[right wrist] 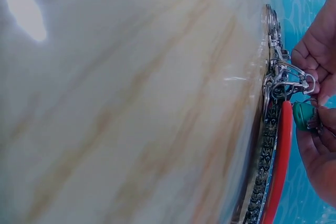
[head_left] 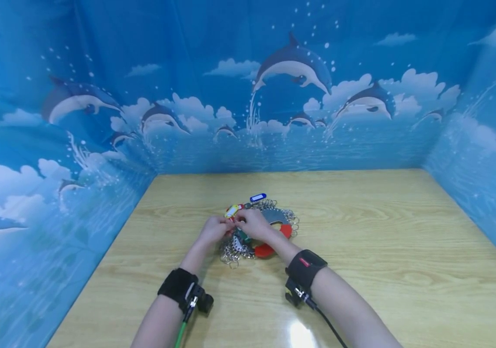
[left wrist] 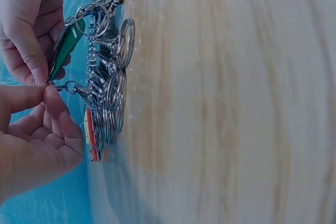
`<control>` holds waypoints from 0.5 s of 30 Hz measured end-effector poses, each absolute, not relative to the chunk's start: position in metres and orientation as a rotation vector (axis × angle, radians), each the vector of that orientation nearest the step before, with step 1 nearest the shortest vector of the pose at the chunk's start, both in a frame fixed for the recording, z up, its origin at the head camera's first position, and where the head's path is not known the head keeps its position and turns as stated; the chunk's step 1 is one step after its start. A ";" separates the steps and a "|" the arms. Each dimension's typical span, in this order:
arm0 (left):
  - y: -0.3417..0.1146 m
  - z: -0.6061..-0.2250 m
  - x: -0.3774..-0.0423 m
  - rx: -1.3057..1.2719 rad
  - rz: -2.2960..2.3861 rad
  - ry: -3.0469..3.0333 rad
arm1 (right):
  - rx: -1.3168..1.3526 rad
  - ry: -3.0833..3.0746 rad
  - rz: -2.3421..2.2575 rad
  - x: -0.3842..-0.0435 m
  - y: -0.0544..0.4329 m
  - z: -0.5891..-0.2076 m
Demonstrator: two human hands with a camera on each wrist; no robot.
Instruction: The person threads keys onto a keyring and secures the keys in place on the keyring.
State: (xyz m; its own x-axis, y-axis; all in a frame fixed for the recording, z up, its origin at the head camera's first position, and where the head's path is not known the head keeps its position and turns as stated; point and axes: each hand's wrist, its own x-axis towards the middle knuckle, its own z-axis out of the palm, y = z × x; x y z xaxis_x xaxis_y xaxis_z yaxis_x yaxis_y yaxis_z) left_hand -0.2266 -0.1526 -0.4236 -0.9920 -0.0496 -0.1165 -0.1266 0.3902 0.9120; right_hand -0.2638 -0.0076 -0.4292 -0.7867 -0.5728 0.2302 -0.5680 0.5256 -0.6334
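Both hands meet at the left side of a ring-shaped grey and red holder (head_left: 286,231) hung with many metal clasps and split rings (left wrist: 118,85). My left hand (head_left: 216,229) pinches a small metal ring between thumb and forefinger, beside a clasp (left wrist: 84,92). Close against it, my right hand (head_left: 254,225) holds a green tag-like piece (right wrist: 303,116) in its fingers; its exact kind is partly hidden. A yellow key tag (head_left: 232,211) with a pale label lies just beyond the fingertips.
A blue key tag (head_left: 258,197) lies at the far side of the holder. The wood-patterned table (head_left: 370,241) spreads around it, with a blue dolphin-print curtain (head_left: 230,87) behind and at both sides. Cables (head_left: 330,324) run from the wrist cameras.
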 end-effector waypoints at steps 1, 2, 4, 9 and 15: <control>-0.152 -0.424 -0.228 -0.192 1.698 2.546 | -1.022 2.733 -1.127 -0.264 -0.008 -0.429; -0.152 -0.424 -0.229 -0.222 1.704 2.533 | -1.020 2.728 -1.120 -0.264 -0.008 -0.428; -0.154 -0.427 -0.231 -0.231 1.735 2.507 | -1.013 2.721 -1.108 -0.264 -0.008 -0.427; -0.166 -0.453 -0.246 -0.106 1.875 2.431 | -0.969 2.733 -1.128 -0.266 -0.008 -0.426; -0.160 -0.438 -0.234 -0.156 1.780 2.483 | -0.918 2.750 -1.207 -0.267 -0.009 -0.429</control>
State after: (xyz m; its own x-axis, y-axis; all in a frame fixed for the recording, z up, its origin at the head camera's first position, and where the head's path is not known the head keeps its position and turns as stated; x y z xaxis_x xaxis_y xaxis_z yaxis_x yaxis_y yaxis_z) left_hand -0.2338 -0.1604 -0.4384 -0.9914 -0.0346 -0.1266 -0.1310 0.3189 0.9387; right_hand -0.2675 -0.0090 -0.4289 -0.8290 -0.5126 0.2235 -0.5115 0.5336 -0.6735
